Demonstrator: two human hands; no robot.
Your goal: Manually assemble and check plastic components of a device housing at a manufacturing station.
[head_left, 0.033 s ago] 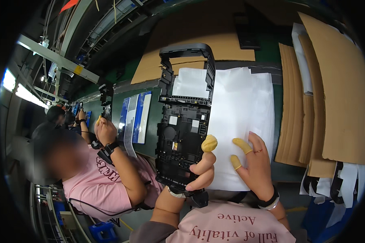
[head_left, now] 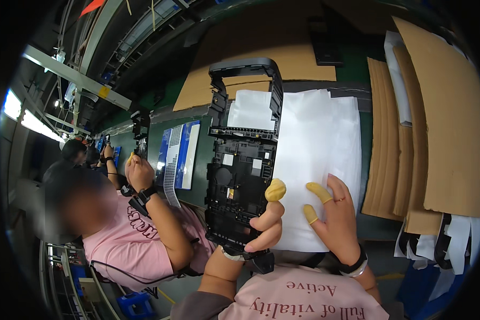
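Note:
A long black plastic housing (head_left: 234,181) stands upright before me, with an open rectangular frame at its top and ribs, clips and small white patches on its lower part. My left hand (head_left: 266,229) grips its lower right edge; one finger wears a yellow finger cot, and the palm is hidden behind the part. Below it, a stack of white sheets (head_left: 314,144) lies on the bench. Over the lower right of these sheets is my right hand (head_left: 335,224), its fingers apart and holding nothing. Two of its fingers carry yellow cots.
Cardboard sheets (head_left: 442,122) stand at the right, and flat cardboard (head_left: 298,58) lies at the back. Left of the housing are blue-and-white packs (head_left: 185,154) with a label strip. A co-worker in a pink shirt (head_left: 128,240) sits close on my left, holding a black part (head_left: 140,133).

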